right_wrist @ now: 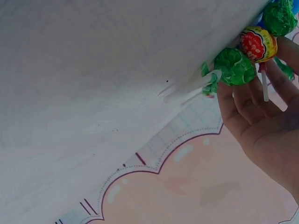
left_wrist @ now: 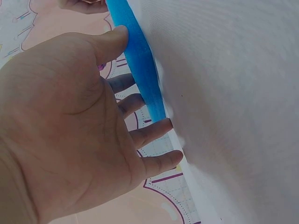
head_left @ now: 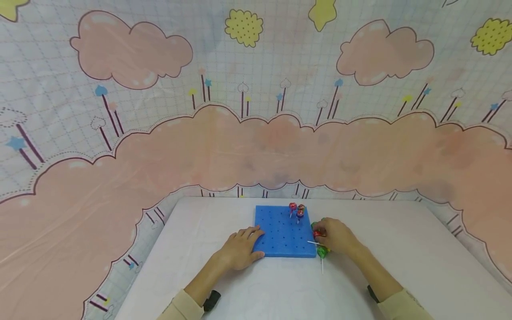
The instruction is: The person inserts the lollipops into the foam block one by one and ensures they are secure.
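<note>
A blue board with rows of small holes (head_left: 280,235) lies on the white table. Against its left edge rests my left hand (head_left: 240,251), fingers on the top and thumb at the near corner; the left wrist view shows the thumb on the board's side (left_wrist: 140,51). Beyond the right edge, my right hand (head_left: 338,235) curls over a small pile of lollipops. Between its thumb and fingers is a red-and-yellow lollipop (right_wrist: 258,44), its fingertips partly hidden. Green-wrapped lollipops (head_left: 322,252) lie around it, one with its stick toward me.
Several lollipops (head_left: 300,213) stand upright in holes near the board's far right corner. The white table (head_left: 288,289) extends around the board. Behind it hangs a cloth (head_left: 256,151) printed with clouds.
</note>
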`<action>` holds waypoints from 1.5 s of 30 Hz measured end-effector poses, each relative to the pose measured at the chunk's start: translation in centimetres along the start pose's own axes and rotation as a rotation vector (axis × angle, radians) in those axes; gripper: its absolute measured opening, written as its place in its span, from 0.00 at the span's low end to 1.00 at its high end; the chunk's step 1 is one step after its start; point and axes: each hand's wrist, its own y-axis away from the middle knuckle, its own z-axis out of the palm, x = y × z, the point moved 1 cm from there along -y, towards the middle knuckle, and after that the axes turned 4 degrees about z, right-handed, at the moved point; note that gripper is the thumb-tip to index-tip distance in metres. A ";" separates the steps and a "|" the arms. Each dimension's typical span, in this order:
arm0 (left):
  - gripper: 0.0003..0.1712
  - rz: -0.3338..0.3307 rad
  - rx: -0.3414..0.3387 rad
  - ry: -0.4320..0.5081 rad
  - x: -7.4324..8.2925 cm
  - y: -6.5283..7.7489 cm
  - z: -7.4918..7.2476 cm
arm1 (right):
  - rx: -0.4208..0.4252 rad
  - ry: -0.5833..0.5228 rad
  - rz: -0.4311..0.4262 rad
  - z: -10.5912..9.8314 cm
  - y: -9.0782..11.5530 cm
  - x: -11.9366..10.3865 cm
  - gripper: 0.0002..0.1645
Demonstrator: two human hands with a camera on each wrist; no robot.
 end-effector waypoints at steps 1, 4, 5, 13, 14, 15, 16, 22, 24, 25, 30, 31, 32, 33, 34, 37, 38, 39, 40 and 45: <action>0.38 -0.001 0.000 -0.002 0.0 0.0 0.0 | 0.002 -0.002 -0.003 0.0 0.0 0.0 0.10; 0.38 -0.005 0.001 -0.003 0.0 0.0 0.0 | 0.004 -0.011 -0.015 0.1 0.1 0.1 0.10; 0.38 -0.006 -0.001 -0.001 0.0 0.0 0.0 | 0.004 -0.015 -0.017 0.1 0.2 0.2 0.10; 0.38 -0.006 0.003 0.005 0.0 0.0 0.0 | 0.007 -0.060 -0.004 0.0 0.2 0.4 0.12; 0.38 -0.006 0.004 0.006 -0.1 0.0 0.0 | 0.005 -0.069 0.000 -0.1 0.2 0.3 0.12; 0.38 -0.006 0.003 0.005 0.0 0.0 0.0 | 0.002 -0.080 0.006 -0.2 0.2 0.3 0.13; 0.38 -0.008 0.002 0.005 0.0 0.0 0.0 | -0.002 -0.092 0.011 -0.2 0.2 0.2 0.13; 0.38 -0.009 0.000 -0.002 0.0 0.1 0.0 | -0.009 -0.128 0.006 -0.4 0.3 0.0 0.13; 0.38 -0.009 -0.001 -0.002 0.0 0.1 0.1 | 0.000 -0.130 -0.001 -0.5 0.3 0.0 0.13; 0.38 -0.008 0.001 -0.002 0.0 0.1 0.1 | 0.006 -0.135 0.004 -0.5 0.3 0.0 0.13; 0.38 -0.010 -0.002 -0.004 -0.1 0.0 0.1 | 0.058 -0.164 -0.001 -0.6 0.3 -0.2 0.15; 0.38 -0.010 -0.002 -0.004 -0.1 -0.1 0.2 | 0.071 -0.169 0.002 -0.7 0.3 -0.3 0.15; 0.38 -0.010 -0.003 -0.005 -0.1 -0.1 0.2 | 0.084 -0.172 0.000 -0.7 0.3 -0.3 0.16; 0.38 -0.011 -0.004 -0.006 -0.2 -0.2 0.3 | 0.096 -0.176 0.001 -0.7 0.3 -0.4 0.17; 0.38 -0.011 -0.003 -0.008 -0.2 -0.2 0.3 | 0.108 -0.176 -0.004 -0.7 0.4 -0.5 0.18; 0.38 -0.009 -0.003 -0.008 -0.2 -0.3 0.3 | 0.140 -0.178 -0.028 -0.8 0.4 -1.0 0.20; 0.38 -0.008 -0.003 -0.008 -0.2 -0.3 0.3 | 0.150 -0.174 -0.039 -0.8 0.4 -1.2 0.21; 0.38 -0.007 -0.002 -0.006 -0.3 -0.3 0.4 | 0.159 -0.177 -0.048 -0.9 0.4 -1.4 0.21; 0.38 -0.004 0.002 -0.005 -0.3 -0.3 0.4 | 0.169 -0.172 -0.066 -1.0 0.5 -1.6 0.22; 0.38 0.000 0.000 -0.004 -0.4 -0.4 0.6 | 0.209 -0.182 -0.122 -1.1 0.3 -2.5 0.20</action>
